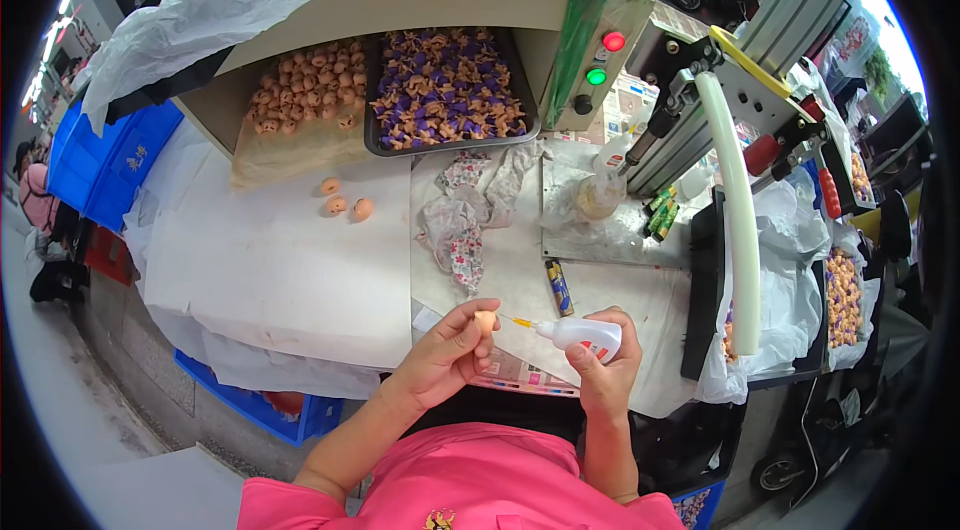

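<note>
Head view: left hand point(447, 358) has its grip pinched on a small tan doll head point(485, 321); right hand point(604, 366) squeezes a white glue bottle point(580, 334), nozzle nearly touching it, over the tabletop point(290, 270).

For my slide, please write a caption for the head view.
Left hand holds small tan piece; right hand aims glue bottle at it.
</note>
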Motion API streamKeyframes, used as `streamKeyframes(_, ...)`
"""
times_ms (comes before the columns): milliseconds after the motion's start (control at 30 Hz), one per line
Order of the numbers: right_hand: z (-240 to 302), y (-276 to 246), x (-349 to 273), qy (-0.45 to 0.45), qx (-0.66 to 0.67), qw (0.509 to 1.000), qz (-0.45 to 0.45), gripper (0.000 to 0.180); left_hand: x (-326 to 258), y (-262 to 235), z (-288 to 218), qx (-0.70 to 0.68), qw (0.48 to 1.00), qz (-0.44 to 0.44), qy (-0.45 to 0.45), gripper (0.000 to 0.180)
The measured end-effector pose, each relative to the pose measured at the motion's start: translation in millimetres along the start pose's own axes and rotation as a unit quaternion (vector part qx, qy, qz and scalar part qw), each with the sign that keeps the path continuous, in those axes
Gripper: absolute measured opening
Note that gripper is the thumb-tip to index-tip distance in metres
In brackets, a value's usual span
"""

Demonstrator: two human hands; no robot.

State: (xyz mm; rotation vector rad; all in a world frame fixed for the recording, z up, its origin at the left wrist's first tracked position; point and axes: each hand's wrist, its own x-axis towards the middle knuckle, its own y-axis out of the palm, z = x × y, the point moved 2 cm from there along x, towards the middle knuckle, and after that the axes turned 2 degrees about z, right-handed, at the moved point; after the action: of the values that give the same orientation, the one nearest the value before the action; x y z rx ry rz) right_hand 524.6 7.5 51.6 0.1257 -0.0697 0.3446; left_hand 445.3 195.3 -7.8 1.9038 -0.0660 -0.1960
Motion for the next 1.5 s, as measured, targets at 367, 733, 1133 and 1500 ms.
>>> streamKeyframes(367, 4, -10, -2, -0.112, -0.172, 0.979, -0.008, 0.033, 13, 6, 2, 0.025, 0.997, -0.066, -0.012, 0.033)
streamKeyframes(733, 2, -2, -5, -0.149, -0.220, 0.964, -0.001, 0.032, 9, 2, 2, 0.031, 0.995, -0.092, -0.007, 0.033)
streamKeyframes(1133, 2, -4, -2, -0.147, -0.247, 0.958, -0.003, 0.032, 10, 0, 1, 0.037, 0.995, -0.090, -0.006, 0.032)
streamKeyframes(1500, 11, -1, -3, -0.173, -0.293, 0.940, 0.013, 0.029, 13, -3, 0, 0.052, 0.995, -0.089, 0.002, 0.031)
